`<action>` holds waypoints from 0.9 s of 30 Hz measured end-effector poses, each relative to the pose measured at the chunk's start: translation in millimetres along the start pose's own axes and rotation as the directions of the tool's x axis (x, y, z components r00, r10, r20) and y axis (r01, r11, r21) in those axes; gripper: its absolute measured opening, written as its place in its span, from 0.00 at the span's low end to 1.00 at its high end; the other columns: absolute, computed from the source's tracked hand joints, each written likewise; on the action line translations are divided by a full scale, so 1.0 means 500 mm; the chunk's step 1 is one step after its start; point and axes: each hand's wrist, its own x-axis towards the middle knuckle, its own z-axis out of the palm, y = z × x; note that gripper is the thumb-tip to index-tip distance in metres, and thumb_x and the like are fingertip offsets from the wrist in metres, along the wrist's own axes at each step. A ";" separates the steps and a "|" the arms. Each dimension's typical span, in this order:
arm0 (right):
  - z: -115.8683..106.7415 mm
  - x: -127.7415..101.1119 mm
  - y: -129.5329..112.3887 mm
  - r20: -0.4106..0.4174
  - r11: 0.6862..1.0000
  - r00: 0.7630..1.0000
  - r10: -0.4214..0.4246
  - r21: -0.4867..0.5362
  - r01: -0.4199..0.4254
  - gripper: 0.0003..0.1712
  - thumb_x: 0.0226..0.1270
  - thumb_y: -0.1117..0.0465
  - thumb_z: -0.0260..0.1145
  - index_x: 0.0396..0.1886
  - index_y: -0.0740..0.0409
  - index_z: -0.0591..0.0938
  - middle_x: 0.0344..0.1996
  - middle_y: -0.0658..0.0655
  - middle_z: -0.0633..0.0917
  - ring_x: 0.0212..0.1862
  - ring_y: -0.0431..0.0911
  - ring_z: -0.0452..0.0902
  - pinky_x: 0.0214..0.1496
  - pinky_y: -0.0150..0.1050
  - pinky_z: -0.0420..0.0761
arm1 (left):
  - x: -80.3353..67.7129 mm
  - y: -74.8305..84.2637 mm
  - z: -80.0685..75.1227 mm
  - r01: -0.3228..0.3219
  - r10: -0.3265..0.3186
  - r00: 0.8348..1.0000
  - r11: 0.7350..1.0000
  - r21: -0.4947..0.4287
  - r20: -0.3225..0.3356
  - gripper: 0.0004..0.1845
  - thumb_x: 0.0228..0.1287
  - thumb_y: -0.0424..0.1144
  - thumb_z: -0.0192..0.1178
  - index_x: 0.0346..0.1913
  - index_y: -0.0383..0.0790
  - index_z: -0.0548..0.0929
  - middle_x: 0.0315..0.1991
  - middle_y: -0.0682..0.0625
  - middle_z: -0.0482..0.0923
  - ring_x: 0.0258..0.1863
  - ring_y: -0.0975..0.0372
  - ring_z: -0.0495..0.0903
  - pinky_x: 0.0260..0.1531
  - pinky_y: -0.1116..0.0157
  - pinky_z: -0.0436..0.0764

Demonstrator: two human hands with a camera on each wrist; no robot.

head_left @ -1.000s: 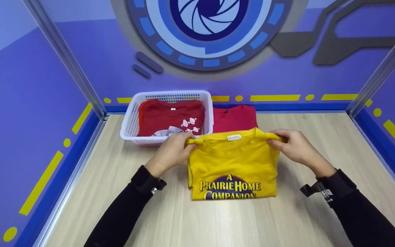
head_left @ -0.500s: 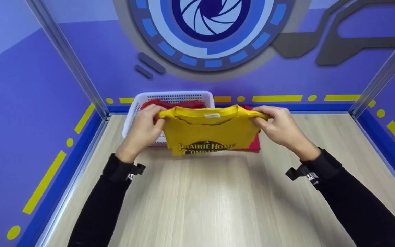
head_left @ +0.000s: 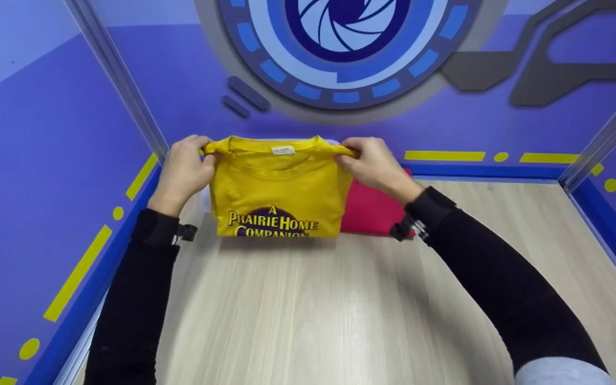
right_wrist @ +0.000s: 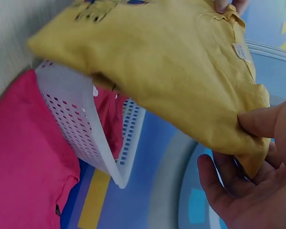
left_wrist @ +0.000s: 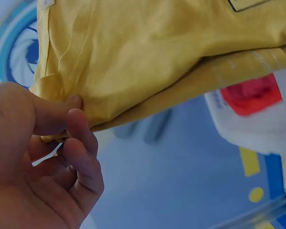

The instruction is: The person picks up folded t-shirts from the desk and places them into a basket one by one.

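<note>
Yellow folded T-shirt [head_left: 276,195] hung in air over white plastic basket [right_wrist: 81,133] at far left of wooden table [head_left: 340,310], hiding most of basket in head view. Left hand [head_left: 184,170] pinched shirt's left shoulder edge, thumb on top, fingers curled beneath. Right hand [head_left: 373,166] pinched right shoulder edge likewise. Shirt's print read "A Prairie Home Companion". Red garment lay inside basket. Pink folded shirt [head_left: 372,211] lay on table just right of basket, touching its side. Black sleeves covered both arms.
</note>
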 end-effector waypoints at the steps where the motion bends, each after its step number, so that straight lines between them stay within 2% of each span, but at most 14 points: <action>1: 0.009 0.016 -0.002 0.005 1.000 1.000 0.001 -0.012 -0.001 0.14 0.83 0.55 0.68 0.56 0.56 0.91 0.45 0.57 0.91 0.36 0.48 0.80 0.37 0.37 0.82 | 0.008 -0.008 -0.001 0.018 -0.018 1.000 1.000 0.010 0.002 0.13 0.81 0.34 0.59 0.57 0.33 0.87 0.54 0.35 0.85 0.49 0.43 0.81 0.51 0.46 0.79; 6: 0.042 0.085 0.010 0.010 0.999 1.000 -0.003 -0.053 0.003 0.15 0.84 0.56 0.66 0.58 0.59 0.89 0.47 0.60 0.90 0.39 0.49 0.81 0.42 0.39 0.82 | 0.057 -0.033 0.006 0.115 -0.116 0.993 0.992 0.050 0.025 0.14 0.82 0.41 0.62 0.55 0.33 0.88 0.51 0.35 0.86 0.48 0.44 0.82 0.50 0.47 0.82; 11: 0.077 0.128 0.035 0.011 0.991 1.000 0.017 -0.136 -0.015 0.16 0.84 0.58 0.65 0.61 0.62 0.87 0.53 0.64 0.90 0.48 0.53 0.86 0.52 0.46 0.88 | 0.098 -0.054 0.033 0.217 -0.220 0.973 0.975 0.049 0.069 0.16 0.81 0.42 0.62 0.60 0.35 0.89 0.56 0.36 0.88 0.52 0.44 0.85 0.53 0.48 0.84; 16: 0.111 0.156 0.049 0.029 0.960 0.999 0.035 -0.280 -0.026 0.17 0.84 0.58 0.63 0.61 0.63 0.87 0.54 0.66 0.91 0.51 0.57 0.87 0.57 0.51 0.88 | 0.123 -0.075 0.069 0.278 -0.284 0.955 0.958 0.078 0.086 0.15 0.81 0.40 0.60 0.58 0.35 0.88 0.58 0.35 0.88 0.54 0.42 0.86 0.55 0.46 0.83; 21: 0.138 0.168 0.063 0.066 0.922 0.997 0.032 -0.387 -0.004 0.13 0.83 0.59 0.63 0.55 0.61 0.88 0.50 0.66 0.91 0.51 0.60 0.87 0.58 0.54 0.86 | 0.135 -0.095 0.102 0.328 -0.342 0.931 0.937 0.117 0.131 0.18 0.77 0.37 0.59 0.62 0.33 0.87 0.63 0.32 0.85 0.57 0.41 0.85 0.59 0.46 0.84; 23: 0.145 0.168 0.073 0.077 0.911 0.996 0.036 -0.413 0.000 0.13 0.82 0.60 0.63 0.54 0.61 0.88 0.51 0.66 0.91 0.52 0.61 0.88 0.60 0.54 0.86 | 0.138 -0.099 0.117 0.352 -0.367 0.918 0.928 0.118 0.149 0.19 0.76 0.37 0.60 0.64 0.34 0.87 0.64 0.32 0.85 0.56 0.42 0.86 0.57 0.49 0.85; 27: 0.152 0.167 0.095 0.088 0.880 0.995 0.042 -0.475 0.005 0.13 0.81 0.60 0.64 0.54 0.61 0.88 0.52 0.66 0.91 0.57 0.63 0.88 0.68 0.58 0.83 | 0.143 -0.100 0.151 0.390 -0.405 0.894 0.914 0.110 0.194 0.16 0.76 0.36 0.62 0.58 0.32 0.89 0.52 0.34 0.89 0.43 0.46 0.88 0.39 0.56 0.87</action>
